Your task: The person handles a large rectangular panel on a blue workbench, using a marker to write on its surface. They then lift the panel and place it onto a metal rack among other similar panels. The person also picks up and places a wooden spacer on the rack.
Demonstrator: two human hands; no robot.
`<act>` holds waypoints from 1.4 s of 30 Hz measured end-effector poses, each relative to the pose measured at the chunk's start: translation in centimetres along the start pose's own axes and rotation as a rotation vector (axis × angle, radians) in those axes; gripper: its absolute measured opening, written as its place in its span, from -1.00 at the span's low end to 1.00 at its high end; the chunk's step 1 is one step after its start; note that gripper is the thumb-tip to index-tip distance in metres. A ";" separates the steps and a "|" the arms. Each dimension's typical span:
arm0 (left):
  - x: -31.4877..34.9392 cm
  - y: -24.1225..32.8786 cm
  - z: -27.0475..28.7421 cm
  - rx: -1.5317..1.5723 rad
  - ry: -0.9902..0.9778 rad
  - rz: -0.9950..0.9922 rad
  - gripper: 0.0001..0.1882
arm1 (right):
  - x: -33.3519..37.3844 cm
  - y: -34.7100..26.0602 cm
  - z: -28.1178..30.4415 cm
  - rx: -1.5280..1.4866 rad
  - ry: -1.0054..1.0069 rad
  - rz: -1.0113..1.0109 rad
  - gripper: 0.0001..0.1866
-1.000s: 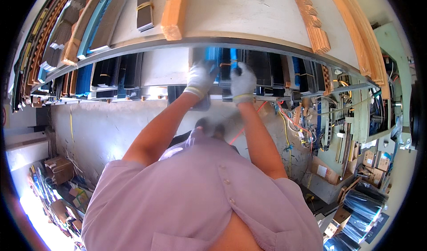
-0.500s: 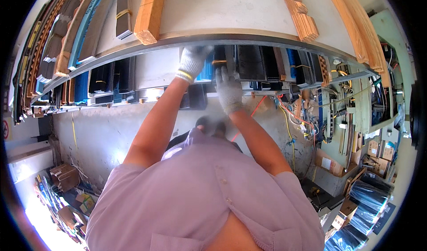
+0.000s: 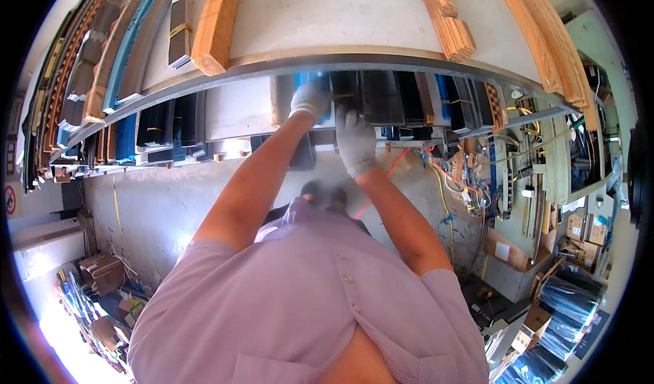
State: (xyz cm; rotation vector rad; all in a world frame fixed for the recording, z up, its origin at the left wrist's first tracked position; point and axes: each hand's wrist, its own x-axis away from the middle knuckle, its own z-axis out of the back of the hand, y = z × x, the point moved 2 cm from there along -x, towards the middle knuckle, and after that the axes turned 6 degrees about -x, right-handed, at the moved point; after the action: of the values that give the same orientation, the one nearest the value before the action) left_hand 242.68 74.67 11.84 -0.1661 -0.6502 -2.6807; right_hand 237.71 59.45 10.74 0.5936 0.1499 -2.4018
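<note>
Both my hands wear pale knit gloves and reach into the shelf below the upper rack's metal edge. My left hand (image 3: pixel 312 100) lies over blue strips (image 3: pixel 310 77) that show above and beside it. Its fingertips are smeared and partly hidden, so their grip is unclear. Just to the right, my right hand (image 3: pixel 355 140) has its fingers stretched forward against the near end of a bundle of black strips (image 3: pixel 345 86). A wider stack of black strips (image 3: pixel 381 97) lies to the right of that bundle.
The upper shelf's metal edge (image 3: pixel 340 62) crosses above my hands. Wooden bars (image 3: pixel 216 30) and banded strips (image 3: pixel 180 37) lie on that shelf. Cables (image 3: pixel 470 180) and green machinery (image 3: pixel 579 166) stand at right. A red cord (image 3: pixel 395 165) hangs below the shelf.
My left hand has moved right, closer to my right hand, and the blue strips have shifted under it. My right hand has stayed near the black bundle, slightly lower.
</note>
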 end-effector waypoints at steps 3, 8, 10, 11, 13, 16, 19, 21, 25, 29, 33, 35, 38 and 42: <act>0.2 -0.3 0.2 -0.086 0.059 0.006 -0.48 | 0.4 0.1 -0.8 -0.011 -0.016 0.012 -0.73; 2.6 0.9 1.6 0.055 0.582 -0.316 -0.70 | 1.2 0.6 -3.3 -0.066 -0.077 -0.076 -0.61; 2.6 0.9 1.3 0.170 0.499 -0.232 -0.62 | 1.1 0.2 -2.9 -0.055 -0.083 -0.070 -0.59; 1.2 -0.8 -0.4 0.242 0.446 -0.231 -0.58 | 0.8 -0.1 -1.9 -0.017 -0.051 -0.041 -0.59; 0.3 -0.4 -0.2 0.446 0.188 -0.096 -0.49 | 0.9 0.1 -1.2 0.033 -0.048 -0.034 -0.59; -1.6 -1.7 -1.4 0.515 -0.007 0.039 -0.44 | 0.8 0.0 -1.4 0.017 -0.080 -0.038 -0.58; -3.2 -1.1 -0.9 0.200 0.114 -0.097 -0.51 | 1.3 0.3 -2.5 -0.011 -0.063 -0.035 -0.56; -4.0 0.2 0.7 -0.288 0.261 -0.306 -0.55 | 1.6 0.3 -3.2 -0.033 -0.088 -0.062 -0.51; -2.1 1.4 2.6 -0.537 0.439 -0.266 -0.58 | 1.5 0.2 -3.2 -0.008 -0.072 -0.065 -0.51; -3.3 -2.1 -1.8 0.158 0.470 -0.214 -0.63 | 1.3 -0.1 -3.0 -0.042 -0.056 -0.060 -0.50; -0.8 0.1 -1.3 0.253 0.212 0.070 -0.41 | 1.8 0.1 -3.4 -0.036 -0.109 -0.069 -0.47; -0.8 0.4 -0.8 0.153 0.099 0.060 -0.33 | 1.7 0.1 -3.2 -0.054 -0.079 -0.060 -0.47; -1.2 0.3 -1.6 -0.021 0.137 -0.006 -0.34 | 1.4 0.0 -3.0 -0.041 -0.051 -0.049 -0.48; 0.5 1.1 -0.9 -0.056 0.144 -0.091 -0.37 | 1.2 0.4 -1.9 -0.021 -0.114 -0.031 -0.61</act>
State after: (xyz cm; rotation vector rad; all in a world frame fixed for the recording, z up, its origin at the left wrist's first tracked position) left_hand 242.66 73.18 11.66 0.0423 -0.5514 -2.7675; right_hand 237.83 58.98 8.55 0.4467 0.1356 -2.4535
